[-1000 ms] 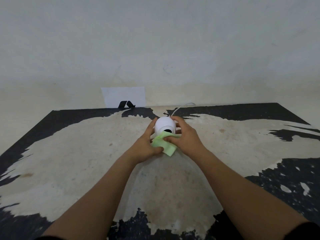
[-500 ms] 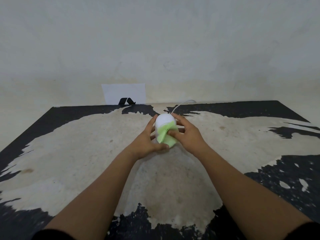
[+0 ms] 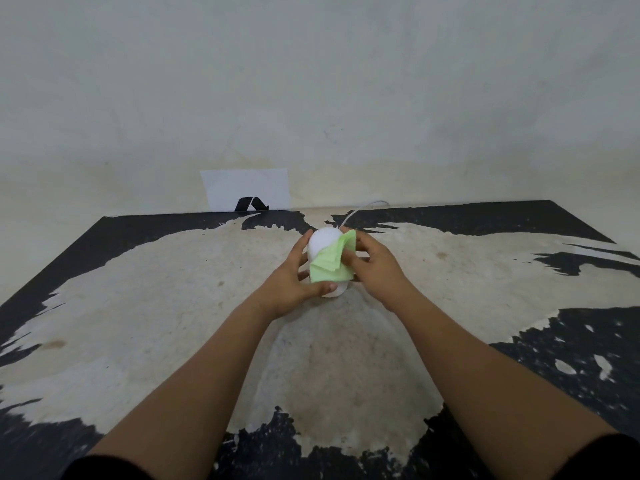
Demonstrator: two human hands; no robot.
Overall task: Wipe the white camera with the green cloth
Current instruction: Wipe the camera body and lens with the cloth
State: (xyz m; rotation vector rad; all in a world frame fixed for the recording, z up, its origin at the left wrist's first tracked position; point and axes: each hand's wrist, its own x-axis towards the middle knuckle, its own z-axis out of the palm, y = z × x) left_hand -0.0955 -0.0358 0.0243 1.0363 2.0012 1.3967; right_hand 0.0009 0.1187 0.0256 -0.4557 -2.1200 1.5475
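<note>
Meanwhile left hand point(image 3: 292, 278) grips unlabelled white camera point(image 3: 321, 241); right hand point(image 3: 372, 263) presses green cloth point(image 3: 330, 263) on it.

The camera point(image 3: 323, 242) stands mid-table point(image 3: 138, 306) — cloth point(image 3: 329, 263) on its front, paper sheet point(image 3: 247, 188) behind-left.

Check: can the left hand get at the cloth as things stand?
Probably yes. The left hand cups the camera, its thumb just under the cloth's lower edge; nothing lies between. The right hand presses the cloth on.
</note>
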